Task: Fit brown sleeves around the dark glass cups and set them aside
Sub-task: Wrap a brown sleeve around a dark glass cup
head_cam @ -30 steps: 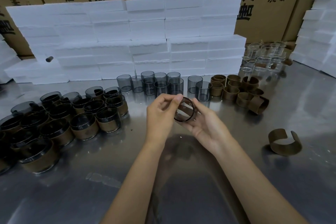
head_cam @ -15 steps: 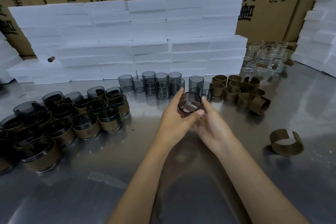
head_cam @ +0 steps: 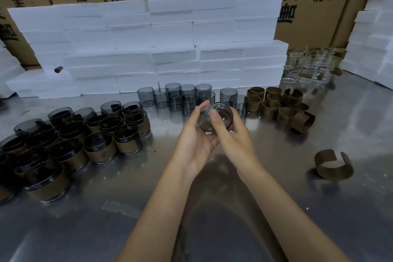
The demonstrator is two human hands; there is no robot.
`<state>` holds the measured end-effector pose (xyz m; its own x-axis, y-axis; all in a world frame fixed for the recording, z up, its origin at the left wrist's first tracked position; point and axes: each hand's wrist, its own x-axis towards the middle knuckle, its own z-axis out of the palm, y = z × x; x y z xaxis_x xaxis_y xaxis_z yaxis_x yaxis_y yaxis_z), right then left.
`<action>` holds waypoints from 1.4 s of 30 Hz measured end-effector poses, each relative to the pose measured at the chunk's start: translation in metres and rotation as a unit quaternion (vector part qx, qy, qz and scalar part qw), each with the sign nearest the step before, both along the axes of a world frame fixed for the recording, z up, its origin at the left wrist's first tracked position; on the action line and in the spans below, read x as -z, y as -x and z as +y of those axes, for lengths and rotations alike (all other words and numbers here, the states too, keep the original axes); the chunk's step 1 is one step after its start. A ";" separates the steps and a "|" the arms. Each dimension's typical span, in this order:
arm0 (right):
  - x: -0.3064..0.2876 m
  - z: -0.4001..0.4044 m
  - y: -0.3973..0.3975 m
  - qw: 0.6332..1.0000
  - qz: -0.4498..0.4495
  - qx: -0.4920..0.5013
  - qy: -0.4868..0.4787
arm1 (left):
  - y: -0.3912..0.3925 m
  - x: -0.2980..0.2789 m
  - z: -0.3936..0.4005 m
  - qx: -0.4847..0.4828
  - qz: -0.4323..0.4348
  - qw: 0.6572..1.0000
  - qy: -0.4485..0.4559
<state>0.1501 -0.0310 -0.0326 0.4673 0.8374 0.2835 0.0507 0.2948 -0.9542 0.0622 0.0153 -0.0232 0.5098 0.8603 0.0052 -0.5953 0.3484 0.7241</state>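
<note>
At 9 o'clock on the metal table [head_cam: 350, 125] stands a crowd of sleeved cups [head_cam: 70, 140], brown bands around dark glass. At 12 o'clock, in front of the white foam blocks [head_cam: 148, 49], bare dark cups [head_cam: 182, 97] stand close together. Just below them both hands hold 1 dark cup [head_cam: 219, 116] above the table, its mouth tilted toward the camera. The left hand [head_cam: 195, 140] cradles it from the 9 o'clock side, fingers curled under it and forefinger up along the rim. The right hand [head_cam: 234, 136] wraps it from 3 o'clock, thumb pressed on the near wall. At 1 o'clock lie empty sleeves [head_cam: 278, 105]; at 3 o'clock 1 open sleeve [head_cam: 333, 168] lies alone.
</note>
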 end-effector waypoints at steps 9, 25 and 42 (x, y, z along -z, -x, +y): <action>0.003 0.006 -0.024 0.994 0.002 0.073 0.087 | 0.001 0.000 0.000 -0.002 0.053 0.999 0.000; 0.020 0.014 -0.119 0.832 -0.365 0.222 0.354 | 0.000 0.018 0.005 0.001 0.137 0.991 0.012; -0.018 -0.001 -0.020 0.926 -0.366 0.091 -0.032 | 0.013 0.004 0.011 -0.052 0.054 0.997 0.010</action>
